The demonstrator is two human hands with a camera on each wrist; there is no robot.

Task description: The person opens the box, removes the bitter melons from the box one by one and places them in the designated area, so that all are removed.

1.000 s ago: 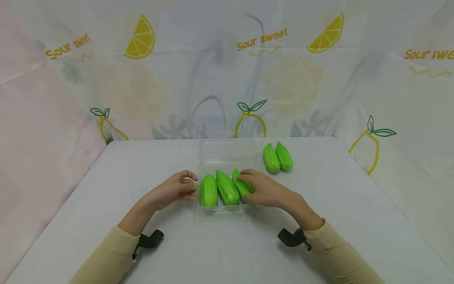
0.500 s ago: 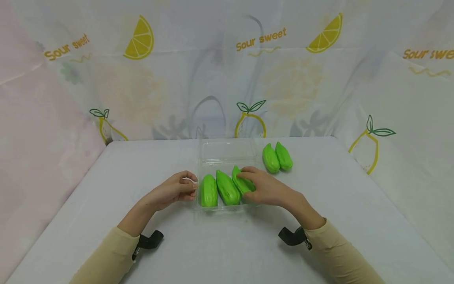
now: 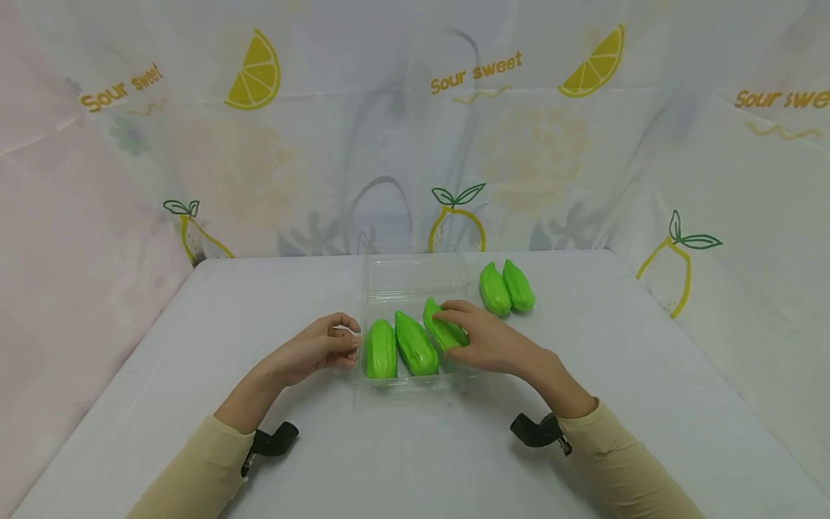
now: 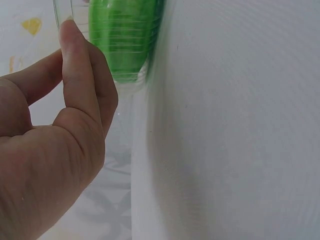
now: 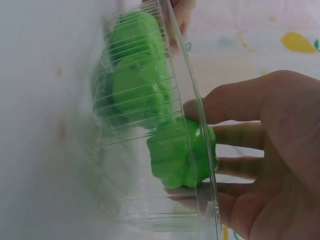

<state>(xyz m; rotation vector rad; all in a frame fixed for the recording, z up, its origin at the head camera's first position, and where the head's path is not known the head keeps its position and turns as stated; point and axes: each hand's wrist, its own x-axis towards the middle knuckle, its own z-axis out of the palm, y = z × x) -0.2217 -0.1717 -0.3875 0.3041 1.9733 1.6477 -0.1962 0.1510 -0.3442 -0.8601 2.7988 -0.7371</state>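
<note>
A clear plastic clamshell box (image 3: pixel 415 382) lies with its lid folded back on the far side. Its left rim (image 4: pixel 63 10) is pinched by my left hand (image 3: pixel 324 344), thumb against fingers. Inside, a straight green ridged vegetable-like piece (image 3: pixel 381 349) lies at the left, and a similar tilted piece (image 3: pixel 416 344) is in the middle. My right hand (image 3: pixel 489 339) grips a third green ridged piece (image 3: pixel 444 324) at the box's right side, thumb on one side and fingers on the other. In the right wrist view this piece (image 5: pixel 175 155) sits higher than the other two, near the rim.
Two more green pieces, a left one (image 3: pixel 496 290) and a right one (image 3: pixel 519 285), lie side by side behind the right hand. The open lid (image 3: pixel 418 274) reaches toward the table's back edge. A printed cloth (image 3: pixel 389 130) hangs behind the white table (image 3: pixel 402 461).
My right hand and the green piece in it have shifted slightly away and up, off the box's floor. The left hand stays at the left rim.
</note>
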